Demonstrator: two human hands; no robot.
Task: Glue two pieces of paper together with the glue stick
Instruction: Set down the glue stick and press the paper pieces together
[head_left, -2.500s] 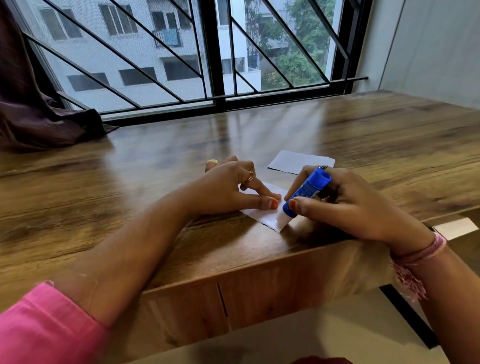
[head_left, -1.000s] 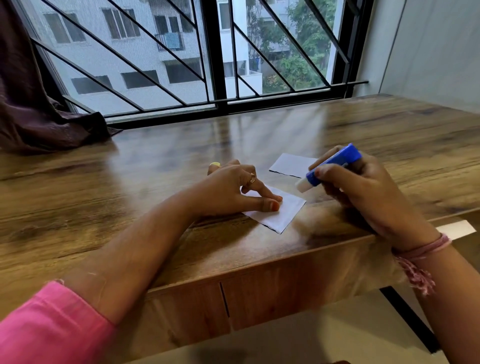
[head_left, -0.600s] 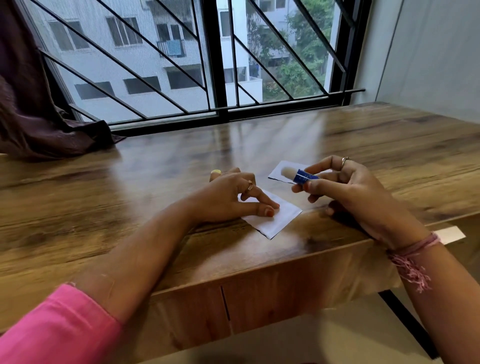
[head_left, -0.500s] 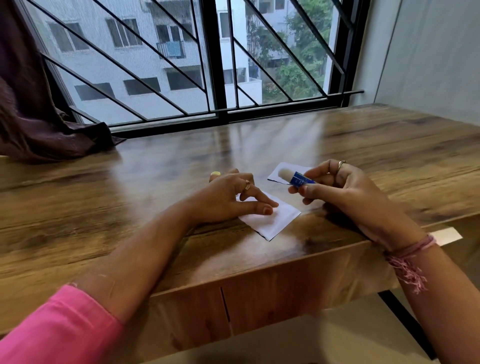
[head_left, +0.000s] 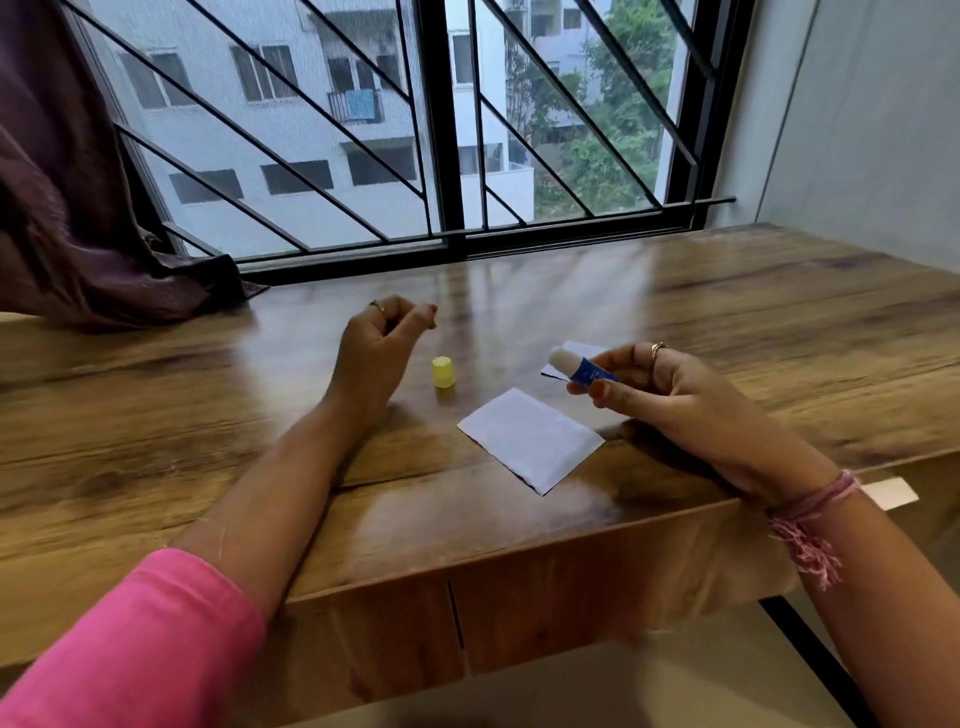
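Observation:
A white paper piece (head_left: 530, 439) lies flat on the wooden table (head_left: 727, 322), near its front edge. A second white piece (head_left: 584, 349) lies just behind it, mostly hidden by my right hand (head_left: 660, 395). That hand grips the blue glue stick (head_left: 582, 368), held above the table with its white glue end pointing left and uncapped. A yellow cap (head_left: 443, 372) stands on the table left of the papers. My left hand (head_left: 379, 348) hovers behind and left of the cap, fingers loosely curled, holding nothing.
A barred window (head_left: 441, 130) runs along the table's far edge. A dark purple curtain (head_left: 67, 208) bunches onto the table's far left corner. A grey wall (head_left: 872, 130) stands to the right. A pale strip (head_left: 891, 492) shows beside the table's front right.
My left hand has lifted off the near paper and moved back and left, uncovering the yellow cap. My right hand stopped rubbing glue on the paper and raised the stick.

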